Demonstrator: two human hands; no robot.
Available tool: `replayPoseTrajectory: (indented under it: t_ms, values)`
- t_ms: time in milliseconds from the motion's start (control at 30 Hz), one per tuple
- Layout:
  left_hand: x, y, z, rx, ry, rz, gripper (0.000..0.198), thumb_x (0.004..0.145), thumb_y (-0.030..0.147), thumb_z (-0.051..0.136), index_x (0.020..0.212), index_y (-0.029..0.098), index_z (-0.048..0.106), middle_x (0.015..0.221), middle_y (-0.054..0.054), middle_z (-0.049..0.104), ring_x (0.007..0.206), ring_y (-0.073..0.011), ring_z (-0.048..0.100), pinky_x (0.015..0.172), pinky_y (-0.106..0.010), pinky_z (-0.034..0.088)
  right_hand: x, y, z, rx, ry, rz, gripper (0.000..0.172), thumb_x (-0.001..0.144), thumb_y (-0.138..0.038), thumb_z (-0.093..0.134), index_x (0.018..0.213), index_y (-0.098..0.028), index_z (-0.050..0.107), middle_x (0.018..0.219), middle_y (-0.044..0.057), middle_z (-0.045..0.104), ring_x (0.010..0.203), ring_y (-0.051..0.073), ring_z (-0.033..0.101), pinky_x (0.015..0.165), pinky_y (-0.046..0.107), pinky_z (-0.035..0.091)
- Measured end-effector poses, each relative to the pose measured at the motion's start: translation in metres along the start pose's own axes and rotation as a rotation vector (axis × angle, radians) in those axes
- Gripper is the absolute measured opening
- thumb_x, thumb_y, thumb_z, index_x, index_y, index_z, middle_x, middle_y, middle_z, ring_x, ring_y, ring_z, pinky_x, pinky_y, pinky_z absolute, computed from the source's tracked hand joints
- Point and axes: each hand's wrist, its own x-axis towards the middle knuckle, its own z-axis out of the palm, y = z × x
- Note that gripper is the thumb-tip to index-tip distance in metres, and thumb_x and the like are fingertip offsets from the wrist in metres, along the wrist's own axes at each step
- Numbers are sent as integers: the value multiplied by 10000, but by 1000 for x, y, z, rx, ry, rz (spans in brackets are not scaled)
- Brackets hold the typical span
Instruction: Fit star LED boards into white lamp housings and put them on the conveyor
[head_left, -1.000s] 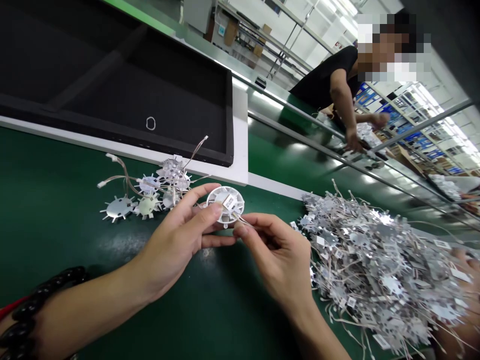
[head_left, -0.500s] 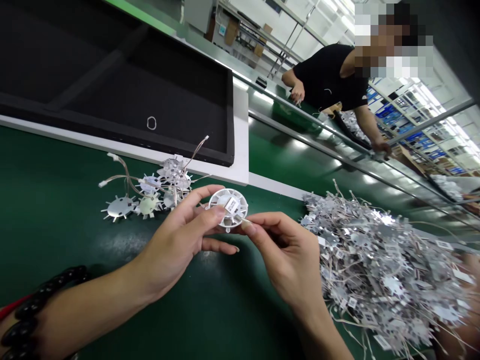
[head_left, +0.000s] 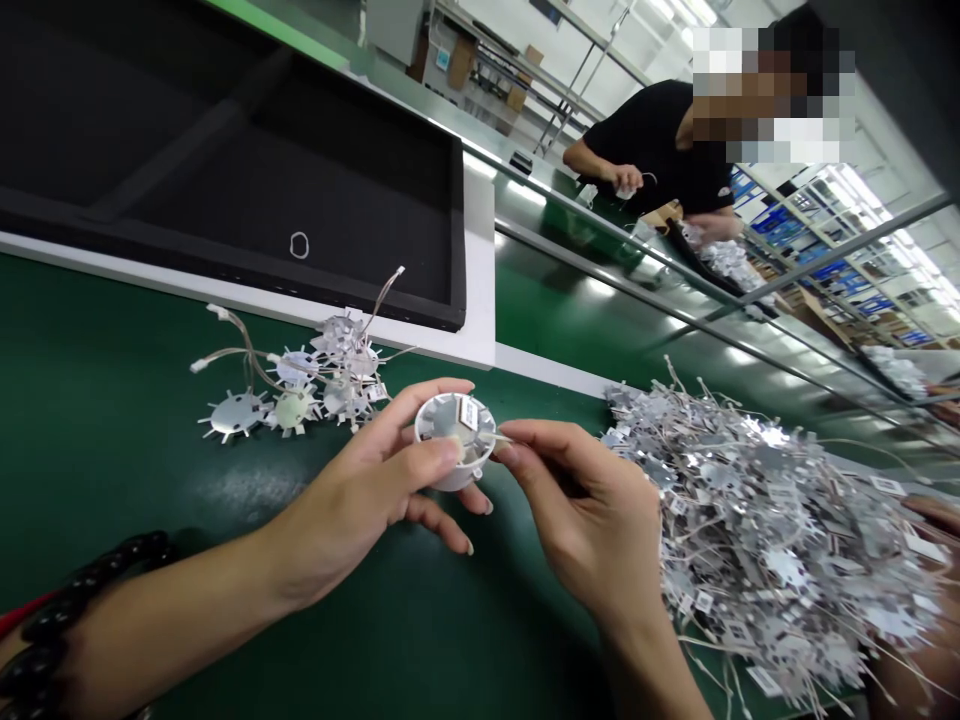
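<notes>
Held in my left hand (head_left: 390, 470) is a round white plastic housing (head_left: 454, 478), tilted so its side wall shows. My thumb presses on its face, where a silvery metal disc with a small white label (head_left: 468, 413) sits inside the rim. With thumb and forefinger my right hand (head_left: 581, 500) pinches a thin pale wire (head_left: 491, 436) that comes off the disc at the housing's right edge. Where the wire runs behind my right fingers is hidden. Left of the housing, on the green table, lies a small group of spoked metal discs (head_left: 238, 413) with wires and white connectors.
A large heap of spoked metal discs with wires (head_left: 772, 530) covers the right side. A black tray (head_left: 360, 200) on a white board (head_left: 481, 270) lies at upper left, with a pale ring (head_left: 299, 245) in it. Beyond a metal rail (head_left: 600, 272), a co-worker in black (head_left: 645, 135) handles parts.
The housing has tipped, so its side now shows, and its label has turned. My left fingers have shifted around it. Across the rail, the co-worker's hands have moved and one holds a white part.
</notes>
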Motion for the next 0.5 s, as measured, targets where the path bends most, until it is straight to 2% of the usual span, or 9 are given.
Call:
replayPoseTrajectory:
  t_ms: [133,300,500]
  values:
    - [-1,2,4,29,36,-19,577,749,385,908,1213,264,588,887,8,683,707,-170,696,577,-272,640,2,-1,-2,-4,-54,-67,113,950,-175,666,947,-260,740,738,-45,770,508,92,628,497,197,492]
    - [-1,1,0,75,-45,-35,566,807,478,847,1232,250,550,680,15,691,605,-167,677,642,-294,616,0,-1,0,-83,-31,-166,158,973,-124,595,967,-256,682,825,-33,785,670,115,719,614,203,535]
    - [1,0,-3,-76,-119,-72,426,823,404,848,1149,242,627,766,33,641,604,-117,608,627,-297,645,1,2,2,-230,8,-319,178,973,-68,564,973,-229,642,761,-26,760,615,109,700,588,216,497]
